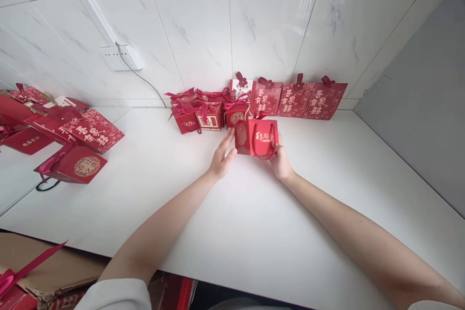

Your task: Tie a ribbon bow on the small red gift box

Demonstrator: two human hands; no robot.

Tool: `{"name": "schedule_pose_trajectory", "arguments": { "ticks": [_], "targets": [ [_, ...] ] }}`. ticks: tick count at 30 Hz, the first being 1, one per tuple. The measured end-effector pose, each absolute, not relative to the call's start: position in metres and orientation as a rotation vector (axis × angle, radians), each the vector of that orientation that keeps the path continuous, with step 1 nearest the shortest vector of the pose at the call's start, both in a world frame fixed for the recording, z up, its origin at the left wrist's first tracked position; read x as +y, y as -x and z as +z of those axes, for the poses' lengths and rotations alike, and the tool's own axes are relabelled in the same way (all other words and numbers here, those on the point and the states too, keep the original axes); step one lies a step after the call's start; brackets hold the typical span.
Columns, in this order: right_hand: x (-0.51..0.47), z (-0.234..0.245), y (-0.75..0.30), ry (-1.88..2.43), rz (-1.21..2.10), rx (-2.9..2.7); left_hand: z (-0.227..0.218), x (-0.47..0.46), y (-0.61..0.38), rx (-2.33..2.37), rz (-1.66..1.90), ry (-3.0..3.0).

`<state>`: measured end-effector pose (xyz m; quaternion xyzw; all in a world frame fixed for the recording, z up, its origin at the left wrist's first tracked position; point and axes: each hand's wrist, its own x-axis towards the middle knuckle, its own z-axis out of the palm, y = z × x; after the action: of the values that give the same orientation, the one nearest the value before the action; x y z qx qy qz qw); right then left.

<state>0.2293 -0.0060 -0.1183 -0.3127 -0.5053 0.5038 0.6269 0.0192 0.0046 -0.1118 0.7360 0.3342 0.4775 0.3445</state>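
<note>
Head view: a small red gift bag [262, 136] stands upright on the white table [254, 223], towards the far side, just in front of a cluster of ribboned red boxes [203, 109]. Its broad front face, with gold characters, is turned towards the camera, and its long axis runs left to right; a narrower side panel with a round gold emblem faces left. A dark red cord handle hangs down over the front face. The top of the bag looks shut, so whatever is inside cannot be seen.

The right hand [281, 162] grips the bag at its lower right corner; the fingers are mostly hidden behind the bag, and only the thumb side shows. The left hand [222, 157] is open, fingers straight and together, with the fingertips touching or nearly touching the bag's left panel; contact is hard to judge from here.

Against the tiled wall at the far edge leans a row of flat red pouches [301, 99] with gold lettering and bow tabs. On the left, a heap of red bags and boxes [69, 138] is partly cut off by the frame. At the near left corner a cardboard carton [47, 266] with a red ribbon shows only in part, its contents unclear
</note>
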Motion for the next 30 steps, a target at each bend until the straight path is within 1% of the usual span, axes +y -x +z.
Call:
{"name": "schedule_pose_trajectory", "arguments": {
  "ticks": [3, 5, 7, 16, 30],
  "targets": [
    [-0.002, -0.112, -0.232, 0.603, 1.606, -0.900, -0.108, 0.004, -0.018, 0.897, 1.234, -2.090],
    [-0.001, -0.109, -0.235, 0.529, 1.753, -0.833, -0.107, 0.003, -0.019, 0.869, 1.243, -2.151],
    [-0.001, -0.107, -0.236, 0.491, 1.817, -0.822, -0.107, 0.002, -0.021, 0.854, 1.272, -2.196],
    [-0.007, -0.108, -0.226, 0.776, 1.852, -0.817, -0.113, 0.003, -0.022, 0.813, 1.335, -2.308],
    [-0.003, -0.112, -0.229, 0.749, 1.886, -0.855, -0.111, 0.001, -0.024, 0.724, 1.347, -2.140]
  ]
}}
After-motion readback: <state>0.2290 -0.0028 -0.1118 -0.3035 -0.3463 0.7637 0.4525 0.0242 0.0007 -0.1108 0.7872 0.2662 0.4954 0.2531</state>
